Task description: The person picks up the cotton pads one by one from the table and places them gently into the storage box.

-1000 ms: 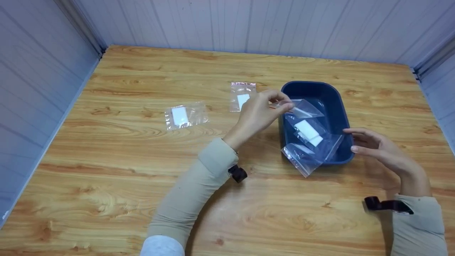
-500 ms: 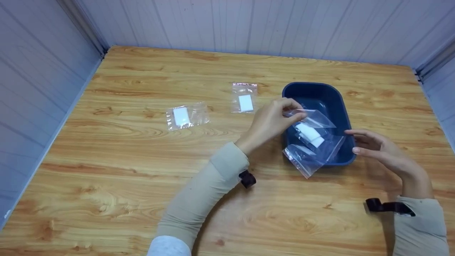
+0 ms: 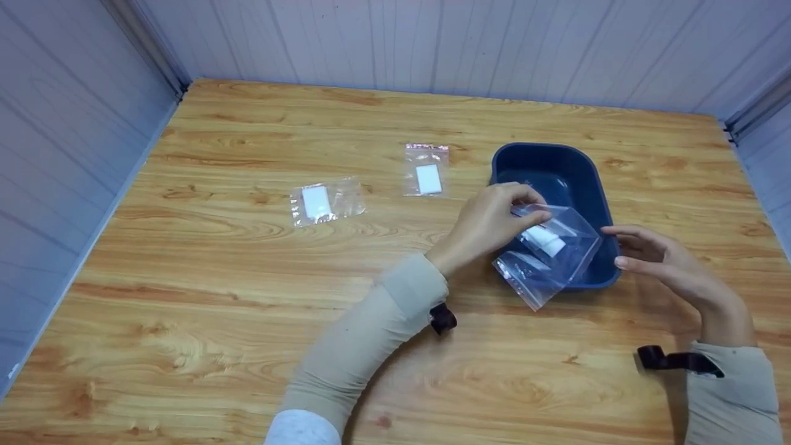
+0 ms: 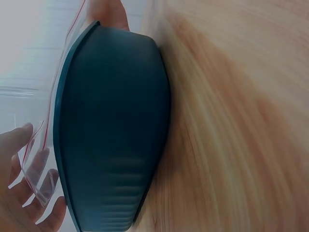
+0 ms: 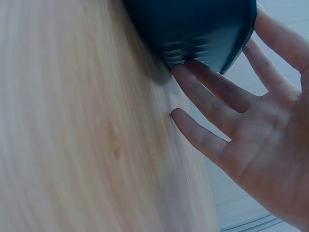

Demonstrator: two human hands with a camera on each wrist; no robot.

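Observation:
My left hand [image 3: 494, 219] pinches a clear zip bag [image 4: 30, 181] by its edge over the left side of the dark blue bin [image 3: 547, 154]. Inside the bin lie zip bags with white blocks [image 3: 549, 242]; how many is hard to tell through the overlapping plastic. One clear bag [image 3: 522, 281] hangs over the bin's front rim, its zip end outside. At the bin's right wall, my right hand [image 3: 676, 266] rests its fingertips against the outside. In the right wrist view its fingers [image 5: 207, 104] are spread and fairly straight.
Two more clear zip bags lie flat on the wooden table [image 3: 185, 296], each with a white block: one bag [image 3: 340, 198] to the left, another bag [image 3: 426, 157] farther back. Pale panel walls [image 3: 401, 43] stand along the back and sides.
My left hand has moved right and nearer, lowering the pinched bag over the others in the bin. The right hand has stayed at the bin's right side.

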